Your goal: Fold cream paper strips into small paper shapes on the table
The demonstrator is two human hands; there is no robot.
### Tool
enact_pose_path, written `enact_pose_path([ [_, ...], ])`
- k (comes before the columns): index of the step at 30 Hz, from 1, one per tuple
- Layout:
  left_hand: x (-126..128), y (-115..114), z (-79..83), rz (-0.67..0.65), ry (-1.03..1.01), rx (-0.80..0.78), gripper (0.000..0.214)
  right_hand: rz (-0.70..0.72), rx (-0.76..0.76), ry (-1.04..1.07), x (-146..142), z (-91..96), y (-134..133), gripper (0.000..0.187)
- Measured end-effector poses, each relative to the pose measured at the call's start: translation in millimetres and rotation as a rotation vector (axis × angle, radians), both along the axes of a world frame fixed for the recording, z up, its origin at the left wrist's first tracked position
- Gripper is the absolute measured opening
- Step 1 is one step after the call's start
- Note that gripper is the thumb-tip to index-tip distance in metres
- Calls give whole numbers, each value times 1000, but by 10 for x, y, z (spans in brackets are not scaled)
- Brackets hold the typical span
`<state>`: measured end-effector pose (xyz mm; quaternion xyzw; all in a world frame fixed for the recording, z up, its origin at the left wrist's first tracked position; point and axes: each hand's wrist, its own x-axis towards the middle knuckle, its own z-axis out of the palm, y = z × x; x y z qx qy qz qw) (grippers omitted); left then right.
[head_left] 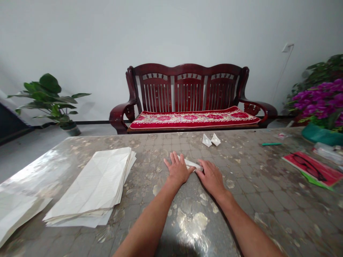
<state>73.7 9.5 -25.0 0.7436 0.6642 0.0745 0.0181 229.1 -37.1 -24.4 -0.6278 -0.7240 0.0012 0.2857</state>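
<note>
A small folded piece of white paper (pixel 191 164) lies on the patterned tabletop, partly hidden beneath my hands. My left hand (pixel 178 169) is flat on the paper's left part, its fingers spread and its thumb reaching along the near edge. At the paper's right end, my right hand (pixel 212 175) holds the tip between thumb and curled fingers. Beyond my hands, close to the far table edge, stand two small folded paper boats (pixel 207 140), side by side.
To the left lies a stack of white paper sheets (pixel 91 182), with more sheets (pixel 18 210) at the table's left edge. On the right are a green pen (pixel 271 144), a red booklet (pixel 302 162) under black glasses (pixel 308 166), and purple flowers (pixel 321 98). A wooden bench (pixel 187 91) stands behind.
</note>
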Motion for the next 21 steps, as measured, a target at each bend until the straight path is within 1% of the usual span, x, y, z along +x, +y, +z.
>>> enact_pose_path([
  [5, -3, -3, -28, -6, -24, 45, 91, -115, -2, -85, -101, 43, 28, 33],
  [9, -5, -11, -21, -1, -28, 64, 93, -114, 27, -180, -136, 97, 2, 36],
  [12, -3, -19, -1, 2, -29, 62, 92, -56, 31, -202, -107, 105, -11, 37],
  [17, 2, -11, 31, 7, -41, 29, 91, 137, 62, -155, 52, 88, 17, 30],
  [21, 5, 4, 36, 4, -48, 5, 92, 248, 70, -166, 95, 128, 29, 34],
])
